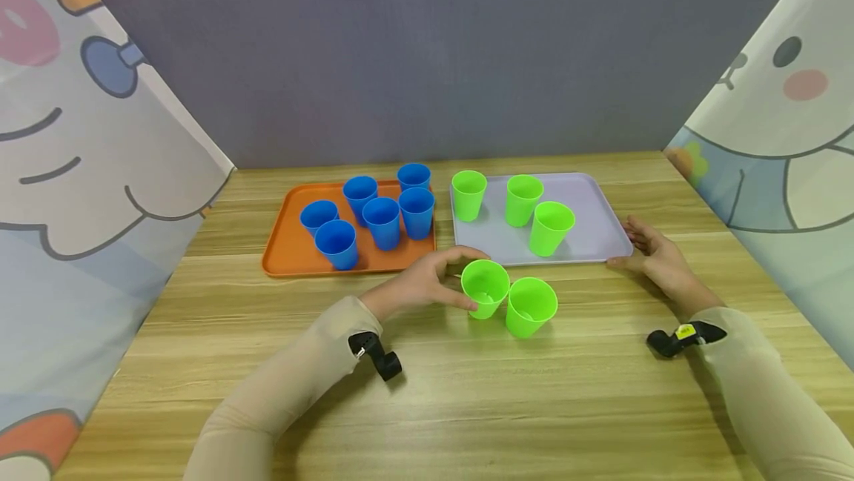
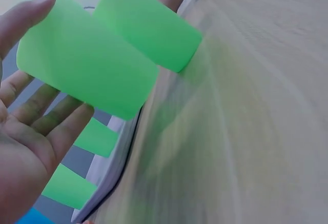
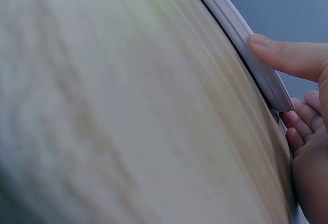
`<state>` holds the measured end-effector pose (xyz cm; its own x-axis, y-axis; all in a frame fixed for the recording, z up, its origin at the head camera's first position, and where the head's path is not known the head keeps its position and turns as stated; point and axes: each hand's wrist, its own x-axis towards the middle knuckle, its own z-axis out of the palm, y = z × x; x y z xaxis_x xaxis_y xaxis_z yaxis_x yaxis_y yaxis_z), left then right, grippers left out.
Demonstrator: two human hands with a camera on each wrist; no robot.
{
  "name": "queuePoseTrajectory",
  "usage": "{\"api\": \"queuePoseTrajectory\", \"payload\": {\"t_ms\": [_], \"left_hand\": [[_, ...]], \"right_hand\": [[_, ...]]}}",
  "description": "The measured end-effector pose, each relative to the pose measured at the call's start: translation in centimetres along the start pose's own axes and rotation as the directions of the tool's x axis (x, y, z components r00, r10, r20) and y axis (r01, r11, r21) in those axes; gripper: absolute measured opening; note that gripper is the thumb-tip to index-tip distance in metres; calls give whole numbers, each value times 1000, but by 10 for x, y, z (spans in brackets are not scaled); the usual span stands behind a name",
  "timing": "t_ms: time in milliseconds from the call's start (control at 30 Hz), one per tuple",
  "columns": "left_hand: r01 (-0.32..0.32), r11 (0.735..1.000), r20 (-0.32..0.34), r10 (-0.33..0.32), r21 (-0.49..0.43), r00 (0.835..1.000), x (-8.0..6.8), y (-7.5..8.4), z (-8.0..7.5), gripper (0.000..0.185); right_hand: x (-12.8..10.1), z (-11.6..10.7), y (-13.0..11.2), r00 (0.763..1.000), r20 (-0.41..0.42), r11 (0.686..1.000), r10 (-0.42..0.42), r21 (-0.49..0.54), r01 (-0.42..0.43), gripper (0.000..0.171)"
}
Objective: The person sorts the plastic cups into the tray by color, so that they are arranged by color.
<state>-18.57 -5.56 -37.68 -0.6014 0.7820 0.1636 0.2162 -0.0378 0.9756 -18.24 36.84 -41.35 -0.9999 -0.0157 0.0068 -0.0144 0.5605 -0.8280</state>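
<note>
My left hand (image 1: 437, 279) grips a green cup (image 1: 485, 290), the thumb on its near side and the fingers along the far side. In the left wrist view that cup (image 2: 84, 60) sits between thumb and fingers. Close against its right stands a second green cup (image 1: 530, 308) on the table. The right hand (image 1: 657, 259) holds the front right corner of a pale lavender tray (image 1: 594, 214). In the right wrist view its thumb (image 3: 287, 57) presses the tray's rim (image 3: 241, 42), with the fingers (image 3: 302, 124) bent by the corner. Three green cups (image 1: 523, 201) stand upright on this tray.
Left of the lavender tray, an orange tray (image 1: 288, 247) holds several blue cups (image 1: 382, 223). A grey panel (image 1: 427, 58) rises behind the wooden table (image 1: 467, 407). Cartoon-printed sheets (image 1: 100, 170) flank both sides. Each wrist wears a black camera (image 1: 376, 355).
</note>
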Motion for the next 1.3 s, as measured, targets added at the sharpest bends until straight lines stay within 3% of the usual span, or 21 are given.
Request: {"api": "queuePoseTrajectory", "payload": {"t_ms": [500,867,1300], "left_hand": [[74,997,-181,-71,11,981,28,-2,-2,67],[123,992,-302,-110,24,947,47,-4,-1,69],[146,989,-387,-129,13,913,63,-13,-1,71]], "right_hand": [[-1,0,2,1000,-1,999,28,22,-28,99],[0,1,1,999,3,999,32,38,-32,98],[-1,0,-1,1000,1,1000,9,8,-9,97]]}}
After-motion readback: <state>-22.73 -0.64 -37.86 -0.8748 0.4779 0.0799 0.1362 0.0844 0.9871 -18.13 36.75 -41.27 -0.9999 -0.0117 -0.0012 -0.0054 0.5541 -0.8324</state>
